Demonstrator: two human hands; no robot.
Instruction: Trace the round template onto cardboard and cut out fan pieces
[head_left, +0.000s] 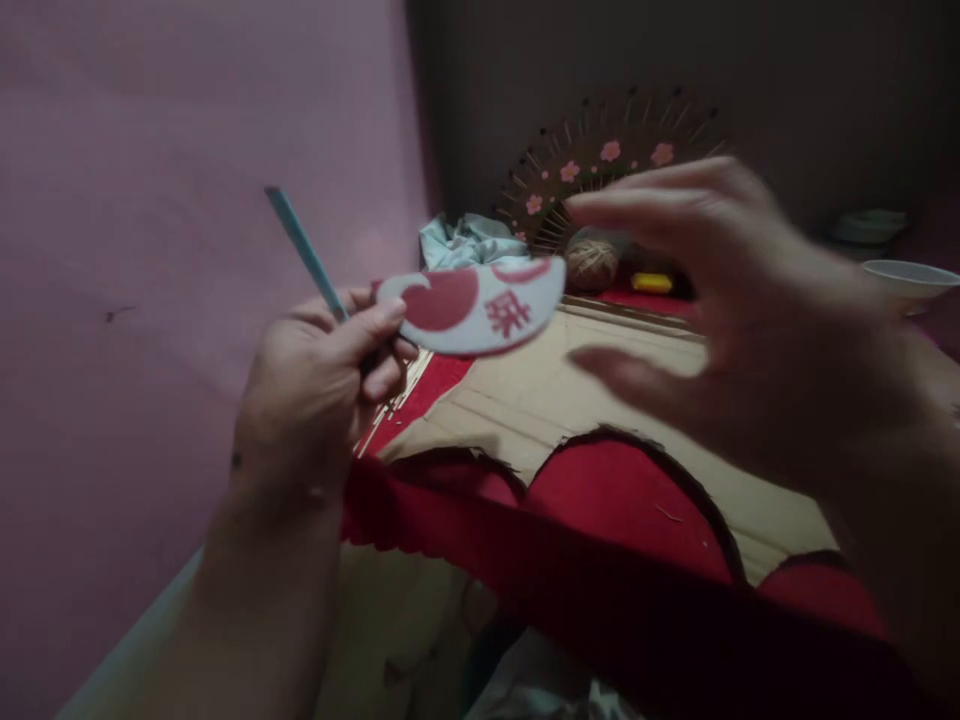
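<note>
My left hand (315, 360) is closed around a white half-round card with red print (487, 305), pinching its left end between thumb and fingers. A slim light-blue stick (304, 245) rises up and left out of the same hand; whether it is joined to the card is hidden by the fingers. To the right, my right hand (720, 290) is raised over the table, slightly blurred. Its thumb and fingers are spread apart with nothing between them, pointing toward the card's right edge without touching it.
Red scalloped cloth with dark trim (630, 490) lies on the tan table surface (517, 380). Behind stand a flowered fan (589, 165), a ball of twine (591, 262), a yellow object (651, 283), pale crumpled cloth (472, 242) and a white bowl (911, 275). A pink wall (187, 130) borders the left.
</note>
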